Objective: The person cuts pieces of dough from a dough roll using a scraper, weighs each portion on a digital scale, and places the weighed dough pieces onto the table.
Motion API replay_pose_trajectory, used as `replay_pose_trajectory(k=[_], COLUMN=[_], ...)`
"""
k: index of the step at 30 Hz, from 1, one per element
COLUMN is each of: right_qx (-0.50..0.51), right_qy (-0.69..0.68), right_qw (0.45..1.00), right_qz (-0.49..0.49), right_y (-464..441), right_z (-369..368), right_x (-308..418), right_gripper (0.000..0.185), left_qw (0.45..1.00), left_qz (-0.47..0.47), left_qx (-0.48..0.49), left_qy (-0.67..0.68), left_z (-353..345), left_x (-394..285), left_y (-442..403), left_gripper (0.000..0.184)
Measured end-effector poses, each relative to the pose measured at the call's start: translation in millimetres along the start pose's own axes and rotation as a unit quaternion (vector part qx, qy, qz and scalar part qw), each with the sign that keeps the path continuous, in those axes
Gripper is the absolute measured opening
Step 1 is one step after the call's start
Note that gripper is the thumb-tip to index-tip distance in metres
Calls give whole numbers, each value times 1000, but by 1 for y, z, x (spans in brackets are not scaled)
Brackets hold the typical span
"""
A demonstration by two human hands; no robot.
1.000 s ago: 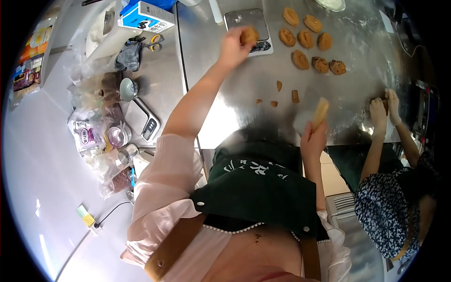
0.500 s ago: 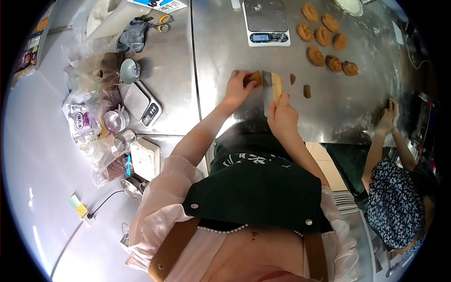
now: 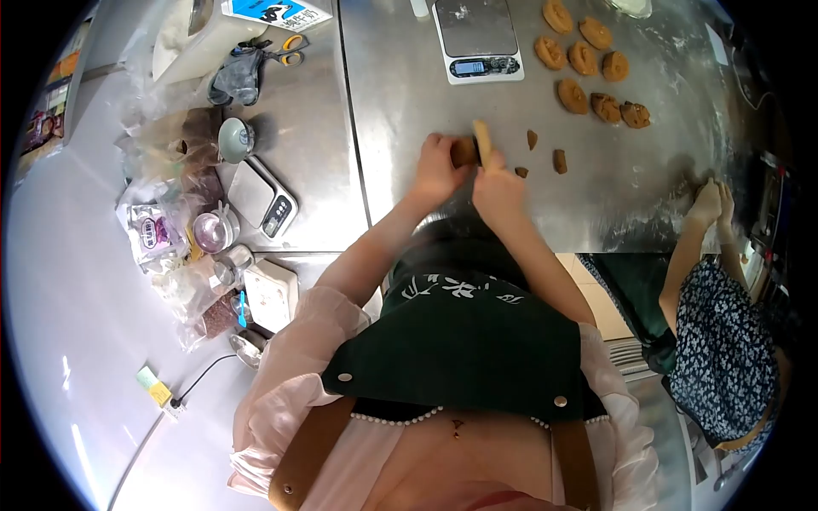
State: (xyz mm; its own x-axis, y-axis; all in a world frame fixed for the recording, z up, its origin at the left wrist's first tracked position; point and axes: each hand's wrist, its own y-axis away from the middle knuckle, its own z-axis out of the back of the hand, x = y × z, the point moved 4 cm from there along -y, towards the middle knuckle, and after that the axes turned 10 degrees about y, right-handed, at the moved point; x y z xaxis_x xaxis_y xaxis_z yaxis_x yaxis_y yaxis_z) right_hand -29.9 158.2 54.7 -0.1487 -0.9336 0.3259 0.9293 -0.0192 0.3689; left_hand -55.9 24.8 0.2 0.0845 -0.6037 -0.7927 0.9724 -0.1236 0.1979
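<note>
On the steel table, my left hand (image 3: pixel 438 173) is closed around a brown dough piece (image 3: pixel 463 152). My right hand (image 3: pixel 499 189) grips a scraper (image 3: pixel 483 141) by its pale handle, and its blade is against the right side of that dough. Small brown dough scraps (image 3: pixel 560 161) lie just right of my right hand. Beyond my hands sits a white digital scale (image 3: pixel 479 38) with its display lit and nothing on its plate. Several brown dough pieces (image 3: pixel 583 59) lie in a group to the right of the scale.
At the left are a second scale (image 3: pixel 262 198), a small bowl (image 3: pixel 236 140), scissors (image 3: pixel 292 51), a milk carton (image 3: pixel 277 12) and plastic bags. A co-worker's hands (image 3: pixel 709 203) are at the table's right edge. A bowl of white powder (image 3: pixel 632 7) stands at the back.
My left hand has brought a dough piece from the scale down to the table near me. My right hand has moved left, bringing the scraper against it.
</note>
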Motion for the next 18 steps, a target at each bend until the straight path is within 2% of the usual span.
replay_pose_trajectory(k=[2,5,10,15,18], right_qx=[-22,-97,-157,-204,-186], right_qy=[-36,-87,-32,-28,-29], right_qw=[999,991,979,962,959], right_qz=[-15,-36,-122,-182,-210], right_y=[2,33,66,98,104], right_z=[14,40,41,54,42], right_x=[-20,-61,-159,-180,-194], right_gripper=[32,34,39,41,40], left_qw=[998,994,969,939,944], left_qz=[-46,-38,-224,-301,-279], left_qx=[-36,-23,-104,-135,-132], left_qy=[15,96,-11,-102,-114], left_z=[0,14,47,42,31], left_x=[-11,-10,-51,-80,-75], left_y=[14,5,-97,-191,-207], left_gripper=[45,43,37,41,45])
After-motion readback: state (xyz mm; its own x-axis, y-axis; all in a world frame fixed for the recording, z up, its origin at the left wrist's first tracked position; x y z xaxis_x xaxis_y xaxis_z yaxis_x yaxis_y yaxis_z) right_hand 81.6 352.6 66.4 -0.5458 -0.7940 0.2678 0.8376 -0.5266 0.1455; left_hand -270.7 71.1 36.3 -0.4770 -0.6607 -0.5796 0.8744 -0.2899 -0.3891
